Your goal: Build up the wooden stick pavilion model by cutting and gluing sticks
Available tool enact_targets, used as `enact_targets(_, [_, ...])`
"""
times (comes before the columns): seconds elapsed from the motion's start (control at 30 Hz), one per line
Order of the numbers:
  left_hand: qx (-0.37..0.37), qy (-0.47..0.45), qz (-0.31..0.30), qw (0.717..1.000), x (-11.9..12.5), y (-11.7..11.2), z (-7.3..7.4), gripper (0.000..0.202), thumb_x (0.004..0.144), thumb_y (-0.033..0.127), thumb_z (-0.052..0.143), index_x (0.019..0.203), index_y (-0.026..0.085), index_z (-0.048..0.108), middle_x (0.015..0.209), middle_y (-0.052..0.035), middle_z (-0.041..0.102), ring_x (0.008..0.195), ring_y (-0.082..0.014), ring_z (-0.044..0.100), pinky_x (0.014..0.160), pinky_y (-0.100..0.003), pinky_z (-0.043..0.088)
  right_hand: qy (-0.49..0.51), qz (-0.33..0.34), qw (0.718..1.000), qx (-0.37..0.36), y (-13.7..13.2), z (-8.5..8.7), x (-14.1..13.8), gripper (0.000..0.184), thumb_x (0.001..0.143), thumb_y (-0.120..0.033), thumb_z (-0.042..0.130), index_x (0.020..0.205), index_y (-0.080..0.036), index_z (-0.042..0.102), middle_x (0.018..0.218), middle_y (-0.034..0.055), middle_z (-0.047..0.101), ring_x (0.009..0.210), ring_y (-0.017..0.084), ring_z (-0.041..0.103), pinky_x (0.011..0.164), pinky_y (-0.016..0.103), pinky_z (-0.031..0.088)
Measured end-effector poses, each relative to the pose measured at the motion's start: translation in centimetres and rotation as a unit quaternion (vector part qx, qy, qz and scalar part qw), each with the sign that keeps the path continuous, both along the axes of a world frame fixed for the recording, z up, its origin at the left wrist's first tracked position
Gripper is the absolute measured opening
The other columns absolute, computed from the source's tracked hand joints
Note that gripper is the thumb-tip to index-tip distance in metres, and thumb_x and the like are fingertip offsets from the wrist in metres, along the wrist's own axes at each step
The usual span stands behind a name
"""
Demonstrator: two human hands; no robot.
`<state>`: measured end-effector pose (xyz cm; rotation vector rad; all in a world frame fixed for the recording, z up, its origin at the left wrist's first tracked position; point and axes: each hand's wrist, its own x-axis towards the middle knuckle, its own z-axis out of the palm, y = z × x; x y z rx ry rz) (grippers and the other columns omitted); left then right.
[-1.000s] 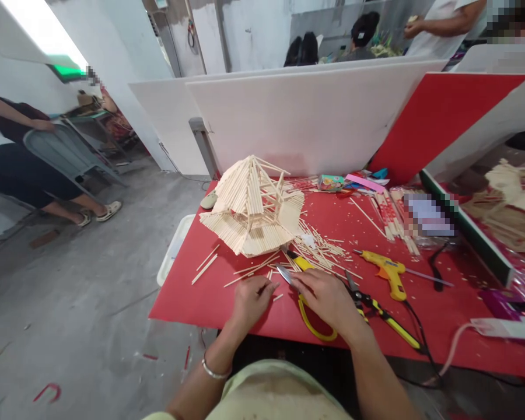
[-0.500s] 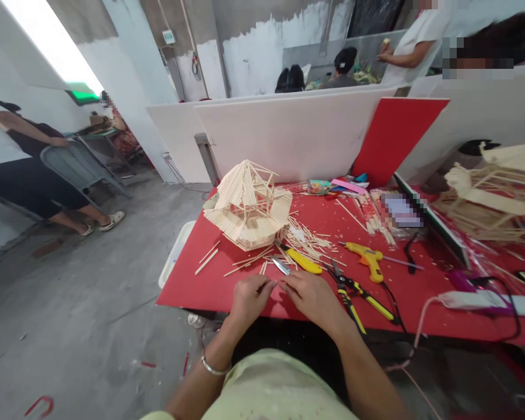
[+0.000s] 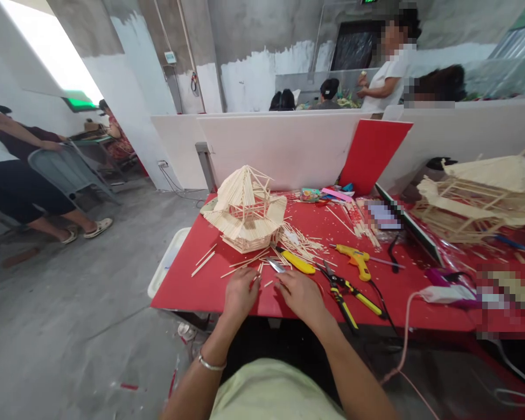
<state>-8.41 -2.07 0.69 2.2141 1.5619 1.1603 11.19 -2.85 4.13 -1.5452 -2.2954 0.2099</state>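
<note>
My left hand (image 3: 240, 291) is over the front of the red table, fingers curled together near short wooden sticks; what they hold, if anything, is too small to make out. To its right my right hand (image 3: 303, 294) lies low with its fingers stretched out, close to a metal blade (image 3: 275, 265) and apart from the left. A short stick piece (image 3: 269, 284) rests between the hands. Beyond them stands a pavilion model (image 3: 245, 213) of thin wooden sticks, its roof partly open on the right. Loose sticks (image 3: 304, 245) are scattered beside it.
A yellow-handled cutter (image 3: 297, 261), black-and-yellow pruning shears (image 3: 343, 291) and a yellow glue gun (image 3: 354, 258) lie to the right on the red table (image 3: 184, 291). Another stick model (image 3: 472, 198) stands far right. White boards (image 3: 280, 149) rise behind. Other people are in the background.
My hands, which were nearly together at the fingertips, have moved apart. The short stick piece now shows on the table between them. The camera view has tilted up somewhat.
</note>
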Motion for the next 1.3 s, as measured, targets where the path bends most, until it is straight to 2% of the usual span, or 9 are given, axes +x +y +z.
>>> enact_targets(0.17, [0.021, 0.034, 0.041, 0.998, -1.6, 1.2, -4.0, 0.017, 0.092, 0.020, 0.054, 0.091, 0.020, 0.071, 0.099, -0.0082, 0.070, 0.094, -0.0221, 0.065, 0.085, -0.037, 0.051, -0.022, -0.038, 0.999, -0.011, 1.1, -3.7, 0.0, 0.024, 0.096, -0.031, 0.051, 0.105, -0.025, 0.072, 0.100, 0.0059, 0.071, 0.094, 0.020, 0.063, 0.079, 0.030, 0.045])
enact_targets(0.3, [0.035, 0.054, 0.058, 0.996, -1.7, 1.9, -5.4, 0.015, 0.092, 0.020, 0.056, 0.094, 0.020, 0.071, 0.100, -0.0089, 0.070, 0.095, -0.0234, 0.064, 0.086, -0.040, 0.050, -0.026, -0.044, 0.999, -0.012, 1.8, -5.1, -0.1, 0.024, 0.096, -0.029, 0.050, 0.106, -0.025, 0.072, 0.102, 0.0054, 0.070, 0.099, 0.021, 0.062, 0.084, 0.031, 0.045])
enact_targets(0.53, [0.030, 0.072, 0.043, 0.996, -1.3, 3.4, -5.2, 0.016, 0.092, 0.018, 0.056, 0.093, 0.020, 0.072, 0.097, -0.0082, 0.071, 0.094, -0.0230, 0.062, 0.083, -0.039, 0.049, -0.002, -0.057, 0.998, 0.027, 2.7, -6.8, -0.1, 0.026, 0.097, -0.027, 0.047, 0.109, -0.026, 0.070, 0.100, 0.0040, 0.069, 0.098, 0.019, 0.060, 0.083, 0.030, 0.045])
enact_targets(0.8, [0.028, 0.067, 0.035, 0.997, -1.3, 3.2, -5.3, 0.018, 0.094, 0.022, 0.054, 0.088, 0.021, 0.071, 0.097, -0.0083, 0.070, 0.096, -0.0230, 0.061, 0.086, -0.040, 0.048, 0.042, -0.093, 0.989, 0.110, 1.7, -8.7, 0.0, 0.026, 0.097, -0.026, 0.049, 0.113, -0.021, 0.069, 0.108, 0.0070, 0.065, 0.102, 0.020, 0.056, 0.091, 0.033, 0.043])
enact_targets(0.93, [0.024, 0.074, 0.039, 0.996, -1.2, 3.1, -5.1, 0.016, 0.093, 0.024, 0.056, 0.088, 0.021, 0.071, 0.099, -0.0083, 0.069, 0.096, -0.0232, 0.061, 0.086, -0.041, 0.048, 0.022, -0.080, 0.991, 0.108, 1.9, -8.7, 0.0, 0.027, 0.096, -0.020, 0.047, 0.113, -0.020, 0.069, 0.108, 0.0077, 0.064, 0.101, 0.020, 0.056, 0.089, 0.032, 0.044])
enact_targets(1.3, [0.007, 0.091, 0.047, 0.995, -0.7, 3.3, -4.8, 0.017, 0.094, 0.023, 0.054, 0.090, 0.021, 0.070, 0.096, -0.0083, 0.068, 0.094, -0.0233, 0.060, 0.083, -0.040, 0.047, 0.006, -0.083, 0.989, 0.119, 2.7, -8.7, -0.1, 0.027, 0.095, -0.020, 0.049, 0.112, -0.020, 0.070, 0.108, 0.0085, 0.064, 0.100, 0.021, 0.056, 0.089, 0.034, 0.045])
